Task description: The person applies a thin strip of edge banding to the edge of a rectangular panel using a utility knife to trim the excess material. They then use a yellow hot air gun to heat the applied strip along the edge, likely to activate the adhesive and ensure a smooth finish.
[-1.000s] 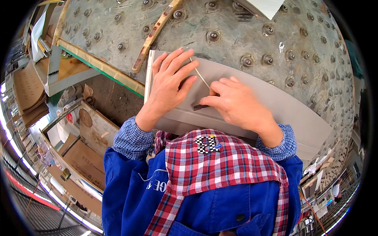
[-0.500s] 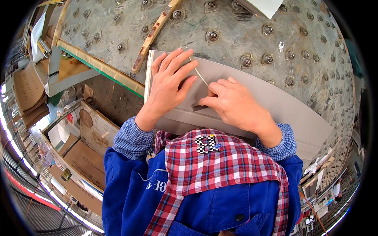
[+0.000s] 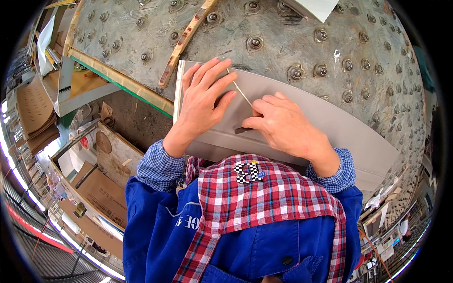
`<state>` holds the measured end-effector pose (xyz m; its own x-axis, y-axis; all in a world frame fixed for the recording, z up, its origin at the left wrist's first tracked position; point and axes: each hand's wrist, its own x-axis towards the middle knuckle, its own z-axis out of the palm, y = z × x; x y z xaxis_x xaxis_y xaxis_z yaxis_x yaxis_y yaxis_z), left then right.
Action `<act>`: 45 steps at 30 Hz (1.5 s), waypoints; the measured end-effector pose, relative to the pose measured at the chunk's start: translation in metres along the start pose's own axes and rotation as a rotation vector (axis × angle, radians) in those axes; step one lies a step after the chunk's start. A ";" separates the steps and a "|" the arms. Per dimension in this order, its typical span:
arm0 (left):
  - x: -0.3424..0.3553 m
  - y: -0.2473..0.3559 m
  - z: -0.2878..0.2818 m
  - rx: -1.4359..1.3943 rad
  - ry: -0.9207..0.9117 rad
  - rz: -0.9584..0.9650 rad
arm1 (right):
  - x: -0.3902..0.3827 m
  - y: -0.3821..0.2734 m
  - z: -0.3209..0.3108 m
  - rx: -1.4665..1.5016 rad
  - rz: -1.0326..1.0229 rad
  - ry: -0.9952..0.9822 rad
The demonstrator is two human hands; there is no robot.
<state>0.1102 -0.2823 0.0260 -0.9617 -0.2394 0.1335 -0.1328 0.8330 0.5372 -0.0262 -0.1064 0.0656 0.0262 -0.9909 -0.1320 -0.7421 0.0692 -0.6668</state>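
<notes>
A long grey panel (image 3: 339, 122) with a curved far edge lies on the table in front of me. My left hand (image 3: 203, 96) rests on its left end, fingers stretched out and slightly spread. From beside the left index fingertip a thin pale strip (image 3: 241, 92) slants down to my right hand (image 3: 283, 120). The right fingers are closed round a small dark brown flat piece (image 3: 243, 129), whose end sticks out beneath the thumb, close over the panel. Whether the right fingers also pinch the strip is hidden.
The metal table (image 3: 278, 52) is studded with several ball rollers. A worn wooden bar (image 3: 186, 40) lies across it beyond my left hand. White sheets (image 3: 316, 7) show at the far edge. Below left stands an open wooden bin (image 3: 118, 153) with cardboard inside.
My right hand has shifted slightly to the right with the dark brown piece, which is turned a little. The left hand and the panel have stayed in place.
</notes>
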 end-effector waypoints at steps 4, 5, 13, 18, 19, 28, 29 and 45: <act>0.000 0.001 -0.001 -0.002 0.001 0.001 | -0.001 0.001 -0.003 -0.024 -0.002 0.001; 0.000 0.001 -0.001 -0.002 0.001 0.000 | 0.000 0.001 -0.002 -0.017 -0.005 0.009; 0.000 0.001 -0.001 -0.007 0.001 0.005 | -0.001 0.001 -0.002 -0.001 0.002 -0.012; 0.000 0.001 -0.001 -0.010 0.003 0.001 | -0.002 -0.001 -0.004 -0.003 0.016 0.006; 0.000 0.001 -0.001 -0.003 -0.001 0.002 | -0.002 -0.001 -0.003 0.007 0.015 0.016; 0.000 0.002 -0.002 -0.012 0.001 0.004 | -0.005 -0.001 -0.004 -0.026 -0.005 0.032; 0.000 0.002 -0.002 -0.011 0.003 0.004 | -0.005 -0.002 -0.002 -0.023 -0.012 0.061; 0.001 0.003 -0.002 -0.008 0.005 -0.005 | -0.058 -0.013 0.026 0.025 0.077 0.303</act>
<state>0.1089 -0.2810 0.0291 -0.9597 -0.2460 0.1355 -0.1354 0.8280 0.5441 -0.0011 -0.0472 0.0629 -0.2336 -0.9715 0.0394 -0.7176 0.1449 -0.6812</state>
